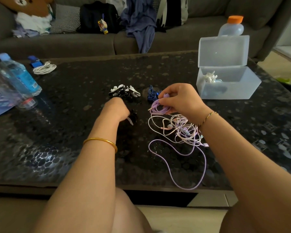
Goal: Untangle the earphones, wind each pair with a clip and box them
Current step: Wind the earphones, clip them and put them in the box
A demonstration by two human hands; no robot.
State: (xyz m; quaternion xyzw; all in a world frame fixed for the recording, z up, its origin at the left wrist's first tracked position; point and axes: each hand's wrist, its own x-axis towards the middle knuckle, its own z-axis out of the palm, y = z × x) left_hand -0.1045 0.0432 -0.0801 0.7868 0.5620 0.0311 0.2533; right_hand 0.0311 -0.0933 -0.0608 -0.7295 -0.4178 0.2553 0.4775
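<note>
My right hand (180, 100) holds a wound coil of purple earphones (158, 109) just above the dark table (74, 98). My left hand (117, 109) grips a black and white clip (132, 117) low over the table. Behind it lies a pile of black and white clips (124, 92). A blue earphone bundle (152, 94) lies beside my right hand. Under my right wrist sits a tangle of pink and white earphones (180, 130), with a loose purple cord (183, 165) looping toward the near edge. The open translucent box (225, 81) at right holds a white wound pair (210, 77).
Plastic water bottles (22, 76) lie at the table's left, with a coiled white cable (44, 68) behind them. An orange-capped bottle (232, 26) stands behind the box. A grey sofa (91, 42) with bags and clothes runs along the far side.
</note>
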